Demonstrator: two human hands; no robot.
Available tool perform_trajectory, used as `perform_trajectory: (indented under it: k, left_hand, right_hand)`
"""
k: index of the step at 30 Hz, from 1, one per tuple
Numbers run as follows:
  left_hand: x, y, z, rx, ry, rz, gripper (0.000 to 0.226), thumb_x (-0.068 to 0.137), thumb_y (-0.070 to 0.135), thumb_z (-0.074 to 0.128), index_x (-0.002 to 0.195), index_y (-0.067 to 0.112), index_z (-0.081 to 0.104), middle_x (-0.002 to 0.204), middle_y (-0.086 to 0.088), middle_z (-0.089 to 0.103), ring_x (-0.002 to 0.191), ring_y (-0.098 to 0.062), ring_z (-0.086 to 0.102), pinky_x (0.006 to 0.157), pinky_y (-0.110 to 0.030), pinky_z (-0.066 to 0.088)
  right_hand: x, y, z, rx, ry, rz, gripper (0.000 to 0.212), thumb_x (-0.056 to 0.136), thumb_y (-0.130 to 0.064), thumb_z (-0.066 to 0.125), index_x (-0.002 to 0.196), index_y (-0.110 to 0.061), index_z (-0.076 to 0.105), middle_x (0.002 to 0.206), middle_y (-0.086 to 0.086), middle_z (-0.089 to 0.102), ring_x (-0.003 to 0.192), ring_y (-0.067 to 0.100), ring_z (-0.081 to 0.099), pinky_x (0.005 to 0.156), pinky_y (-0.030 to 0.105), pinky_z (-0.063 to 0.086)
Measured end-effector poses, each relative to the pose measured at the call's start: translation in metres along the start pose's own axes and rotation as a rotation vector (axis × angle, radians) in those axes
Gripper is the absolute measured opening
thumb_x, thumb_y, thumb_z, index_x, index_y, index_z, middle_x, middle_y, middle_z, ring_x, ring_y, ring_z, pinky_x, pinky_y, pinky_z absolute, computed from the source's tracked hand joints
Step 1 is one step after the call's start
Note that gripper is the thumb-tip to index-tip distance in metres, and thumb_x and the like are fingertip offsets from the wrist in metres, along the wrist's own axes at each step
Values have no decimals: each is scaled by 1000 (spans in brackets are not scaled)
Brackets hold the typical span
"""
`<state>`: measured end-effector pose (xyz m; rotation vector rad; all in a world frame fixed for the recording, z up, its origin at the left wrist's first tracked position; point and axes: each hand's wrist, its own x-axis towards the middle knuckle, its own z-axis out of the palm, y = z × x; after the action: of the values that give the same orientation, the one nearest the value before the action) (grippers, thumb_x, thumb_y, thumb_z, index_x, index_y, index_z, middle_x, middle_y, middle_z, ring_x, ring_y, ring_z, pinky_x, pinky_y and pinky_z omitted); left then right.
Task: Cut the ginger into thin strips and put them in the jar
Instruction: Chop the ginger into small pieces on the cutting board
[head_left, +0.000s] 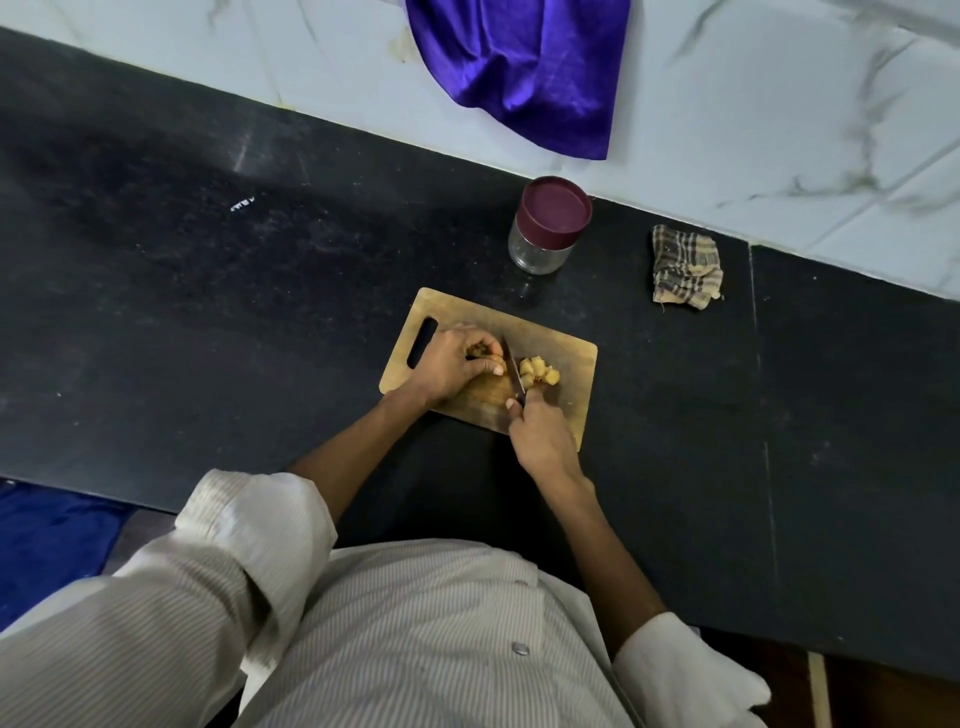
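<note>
Two hands work on the board (566, 358). At its nine o'clock side the left hand (449, 366) curls over a ginger piece (475, 352); the right hand (540, 434), at six o'clock, grips the knife (513, 371), blade beside the left fingertips. Cut ginger (540, 373) lies right of the blade. At twelve o'clock stands the lidded jar (548, 226).

Left of the cutting board (561, 343) the dark table (208, 291) lies open. Behind the board, the lidded jar (545, 228) stands near its far edge; a folded checked cloth (685, 270) sits to the right, with bare table between them.
</note>
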<state>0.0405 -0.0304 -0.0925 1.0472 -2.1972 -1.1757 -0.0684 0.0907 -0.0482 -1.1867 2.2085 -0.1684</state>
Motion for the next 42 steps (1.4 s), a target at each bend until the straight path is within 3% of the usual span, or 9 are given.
perform_trajectory:
  k: [9,19,25,32,39,42]
  left_hand:
    - [1,-2,0,-57,-19,6,8,79,12,74,86,15,71,88,14,62,88,4,56,85,-8,39]
    - [1,-6,-1,-122,-45,14,9,78,9,75,83,16,73,91,6,69,95,-2,59,90,-13,42]
    - [-1,-3,-2,-136,-37,16,5,78,8,74,82,11,74,90,2,70,94,-4,60,90,-13,41]
    - [0,6,4,-74,38,-42,6,80,8,72,86,8,72,93,0,68,94,-13,59,92,-27,43]
    - [-1,7,-4,-109,-42,-56,6,82,9,70,88,10,72,93,5,66,91,-4,59,86,-15,44]
    - [-2,6,-5,-115,-42,-53,4,83,10,70,86,10,72,92,6,67,91,-4,61,87,-19,46]
  right_hand:
    - [0,1,0,-87,-8,14,29,106,-30,38,121,-9,52,111,13,66,104,32,64,83,44,51]
    - [6,-6,1,-89,-4,39,30,106,-30,41,122,-9,53,113,13,66,104,29,64,87,43,52]
    - [3,-8,3,-120,9,49,31,107,-30,37,124,-9,52,114,14,66,106,31,64,77,39,45]
    - [-12,3,4,-75,-33,56,27,106,-25,37,122,-6,48,118,17,63,109,34,61,75,37,40]
    - [-26,18,4,-23,-75,66,29,106,-29,38,118,-6,52,115,15,62,107,34,59,78,37,42]
    - [-14,19,-1,139,-135,81,30,105,-34,40,117,-10,55,102,9,60,93,27,60,78,41,48]
